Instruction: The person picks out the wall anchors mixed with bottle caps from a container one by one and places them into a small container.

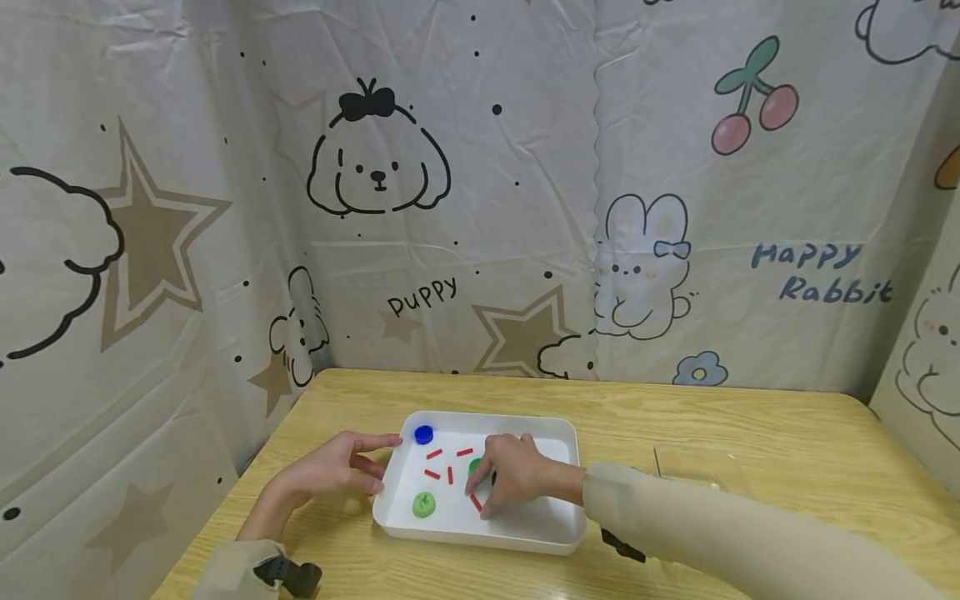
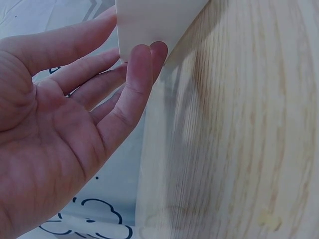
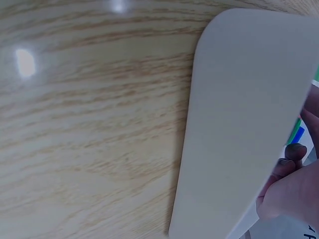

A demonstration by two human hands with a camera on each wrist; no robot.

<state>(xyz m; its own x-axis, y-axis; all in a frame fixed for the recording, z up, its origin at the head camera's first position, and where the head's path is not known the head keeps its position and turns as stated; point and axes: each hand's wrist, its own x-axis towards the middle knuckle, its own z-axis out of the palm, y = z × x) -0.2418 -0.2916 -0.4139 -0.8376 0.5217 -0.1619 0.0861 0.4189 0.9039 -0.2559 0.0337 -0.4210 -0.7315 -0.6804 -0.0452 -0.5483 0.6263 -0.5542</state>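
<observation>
A white tray (image 1: 480, 543) lies on the wooden table. Inside it are several short red sticks (image 1: 451, 475), a blue round piece (image 1: 423, 434) at the far left corner and a light green round piece (image 1: 423, 504) near the front left. A darker green piece (image 1: 475, 467) is partly hidden by my right hand (image 1: 513, 471). That hand reaches over the tray and pinches one red stick (image 1: 476, 502) between finger and thumb, low over the tray floor. My left hand (image 1: 337, 467) touches the tray's left side with extended fingertips; its palm shows in the left wrist view.
On the table (image 1: 810, 450), right of the tray, lies a clear plastic piece (image 1: 705, 467), partly behind my right sleeve (image 1: 675, 508). A patterned curtain (image 1: 525, 208) hangs along the back and left of the table.
</observation>
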